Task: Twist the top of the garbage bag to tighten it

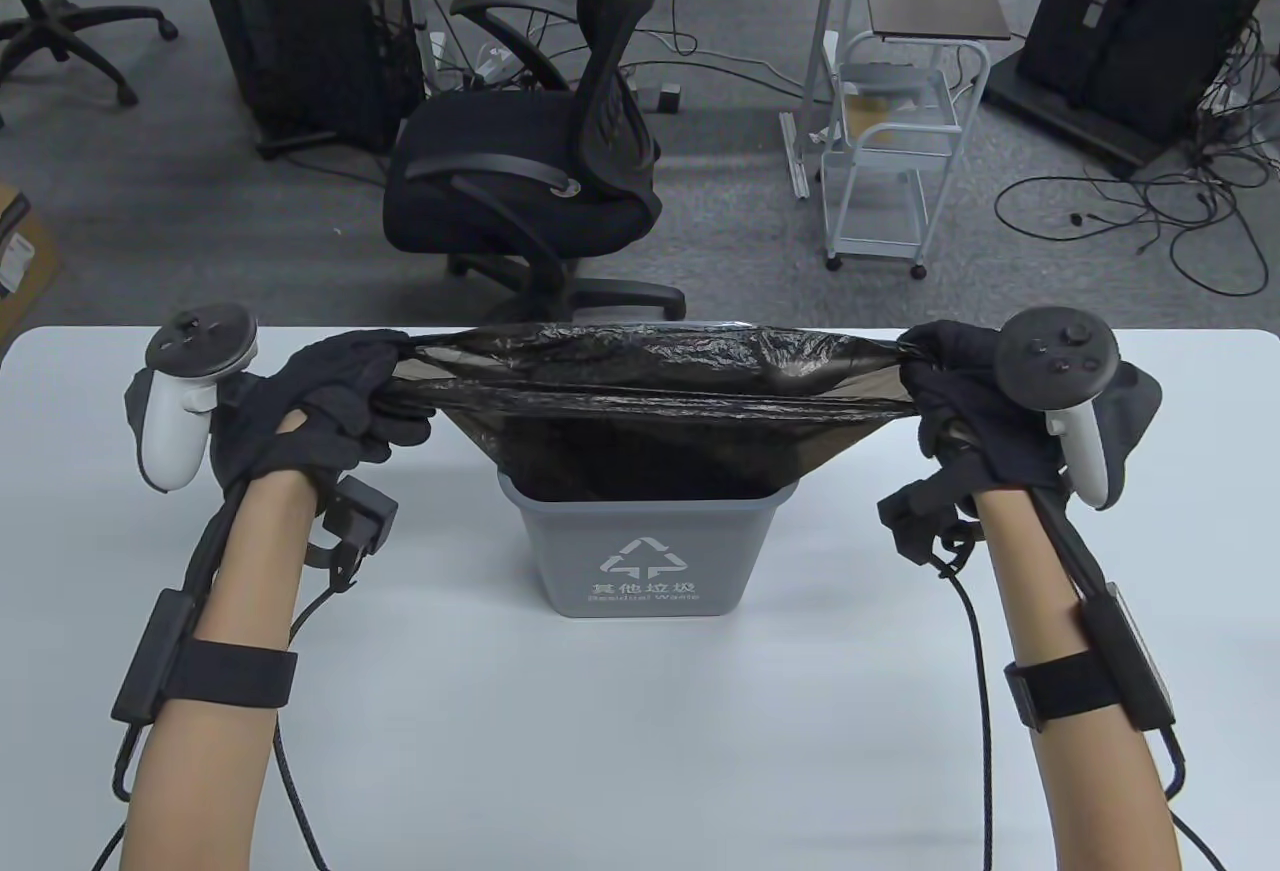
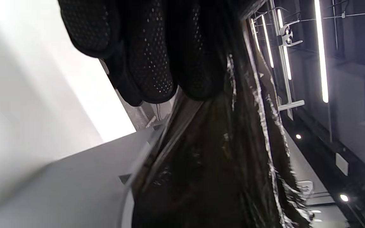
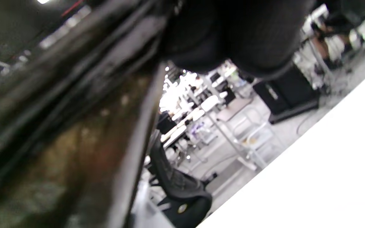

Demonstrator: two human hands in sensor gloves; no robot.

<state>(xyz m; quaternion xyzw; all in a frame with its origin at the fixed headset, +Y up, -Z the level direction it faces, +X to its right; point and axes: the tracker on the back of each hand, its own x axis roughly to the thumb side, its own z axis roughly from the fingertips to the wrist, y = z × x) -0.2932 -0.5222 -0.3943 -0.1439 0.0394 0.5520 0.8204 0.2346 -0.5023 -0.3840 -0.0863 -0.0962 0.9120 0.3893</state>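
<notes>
The left hand is closed in a fist around one end of the garbage bag, the film bunched inside its curled fingers; in the left wrist view those gloved fingertips press together over the dark plastic, which runs away from them in glossy folds. The right hand grips the opposite end the same way, its fingers wrapped round a gathered corner; the right wrist view is blurred, but the dark glove sits tight against the stretched film. Each hand carries a tracker on its back, a white one on the left and a dark-topped one on the right. Between the hands the bag's top is pulled taut into a wide, flat band, its two edges drawn close together and wrinkled along the far side. Below that band the bag narrows and drops into a small grey bin marked with a recycling symbol, which stands on the white desk midway between the forearms, nearer the person than the stretched top. Beyond the hands, past the far edge of the desk, a black office chair stands on the grey carpet, with a white cart off toward the right hand's side.
</notes>
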